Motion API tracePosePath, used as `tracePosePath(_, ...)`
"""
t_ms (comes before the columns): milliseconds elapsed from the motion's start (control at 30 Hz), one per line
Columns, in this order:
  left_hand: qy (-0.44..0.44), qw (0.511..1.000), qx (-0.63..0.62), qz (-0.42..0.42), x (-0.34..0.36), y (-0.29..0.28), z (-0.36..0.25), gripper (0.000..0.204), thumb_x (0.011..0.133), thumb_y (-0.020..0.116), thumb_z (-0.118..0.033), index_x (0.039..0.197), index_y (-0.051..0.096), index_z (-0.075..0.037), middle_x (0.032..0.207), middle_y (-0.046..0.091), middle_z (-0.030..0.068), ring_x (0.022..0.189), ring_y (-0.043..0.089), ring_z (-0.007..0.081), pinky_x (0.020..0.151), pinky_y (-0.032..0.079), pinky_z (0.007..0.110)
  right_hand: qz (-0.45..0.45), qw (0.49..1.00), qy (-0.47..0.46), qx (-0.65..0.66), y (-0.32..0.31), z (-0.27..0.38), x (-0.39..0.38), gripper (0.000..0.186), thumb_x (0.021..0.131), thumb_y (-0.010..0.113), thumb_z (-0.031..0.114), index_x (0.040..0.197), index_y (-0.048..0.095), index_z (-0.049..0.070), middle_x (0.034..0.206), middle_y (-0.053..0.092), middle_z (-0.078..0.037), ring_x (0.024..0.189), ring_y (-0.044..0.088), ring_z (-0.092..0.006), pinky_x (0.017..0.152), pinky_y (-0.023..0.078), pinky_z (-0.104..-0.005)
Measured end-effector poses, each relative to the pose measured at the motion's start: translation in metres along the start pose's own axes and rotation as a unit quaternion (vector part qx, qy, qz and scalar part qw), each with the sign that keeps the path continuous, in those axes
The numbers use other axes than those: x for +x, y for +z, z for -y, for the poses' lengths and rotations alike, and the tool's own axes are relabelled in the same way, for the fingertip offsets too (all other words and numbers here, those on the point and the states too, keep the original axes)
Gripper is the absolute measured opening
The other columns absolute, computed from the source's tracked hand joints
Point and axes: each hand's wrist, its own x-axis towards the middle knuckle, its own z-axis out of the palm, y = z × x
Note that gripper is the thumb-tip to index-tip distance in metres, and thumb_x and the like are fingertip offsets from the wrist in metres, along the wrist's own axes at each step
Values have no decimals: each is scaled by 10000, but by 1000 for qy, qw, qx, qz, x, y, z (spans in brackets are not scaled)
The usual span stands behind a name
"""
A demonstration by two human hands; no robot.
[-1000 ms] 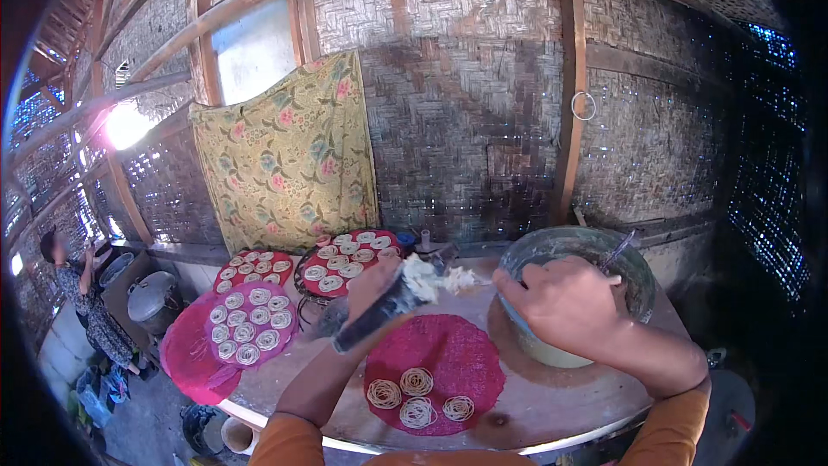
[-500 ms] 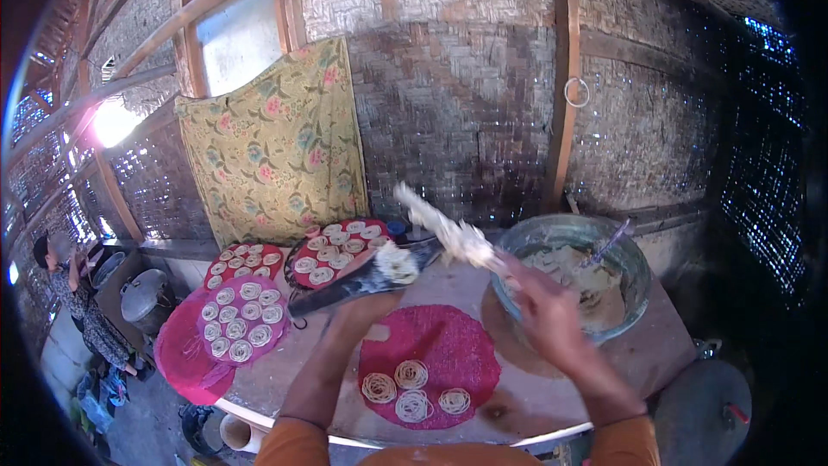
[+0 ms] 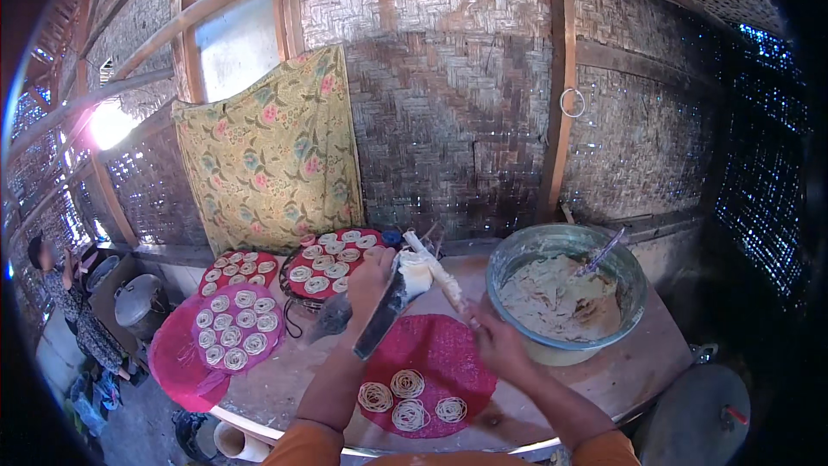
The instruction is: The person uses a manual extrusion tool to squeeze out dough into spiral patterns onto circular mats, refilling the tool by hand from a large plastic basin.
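Observation:
My left hand (image 3: 367, 280) grips a long black tool (image 3: 380, 324), tilted steeply, with a lump of pale dough (image 3: 417, 275) on its upper part. In my right hand (image 3: 500, 348) is a dough-coated stick (image 3: 443, 280), its far end against that lump. Below the hands lies a round red mesh mat (image 3: 448, 354) with several coiled noodle-like nests (image 3: 408, 383) on its near left part. Right of my hands stands a wide green basin (image 3: 636, 302) of sticky dough (image 3: 543, 298), with a purple-handled utensil (image 3: 604, 252) standing in it.
More nests lie on a pink mat (image 3: 211, 335) and two red mats (image 3: 246, 270) (image 3: 366, 246) at the left and back. A patterned cloth (image 3: 272, 155) hangs by the woven wall. Another person (image 3: 78, 311) is far left, near a lidded pot (image 3: 141, 302). A round lid (image 3: 703, 414) is lower right.
My right hand has moved left and down from beside the basin, bringing the stick against the dough on the black tool. My left hand has turned the tool from nearly level to steep.

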Motion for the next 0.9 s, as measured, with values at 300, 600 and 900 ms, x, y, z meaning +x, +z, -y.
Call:
tracePosePath(300, 37, 997, -16, -73, 5, 17, 44, 442, 587, 719, -258, 956, 575, -61, 891, 587, 145, 824, 590, 338, 675, 481, 401, 18, 994, -106, 30, -67, 8, -14, 311, 892, 479, 97, 1189, 568, 84, 913, 639, -194, 754, 628, -373, 640, 495, -396)
tracePosePath(600, -214, 610, -761, -49, 2, -19, 51, 258, 685, 579, -16, 939, 564, -52, 819, 564, 63, 721, 551, 179, 641, 466, 321, 42, 926, 68, -370, -101, -56, -5, 284, 790, 594, 259, 979, 665, 60, 967, 615, -171, 1006, 564, -304, 872, 420, -451)
tracePosePath(900, -266, 338, -903, -1, -13, 43, -11, 146, 771, 539, -184, 850, 537, -61, 840, 558, 56, 781, 554, 211, 644, 458, 371, 280, 231, 147, 920, 63, 5, -21, 970, 777, 421, 723, 1417, 176, 35, 1401, 313, -241, 1155, 388, -563, 783, 498, -610)
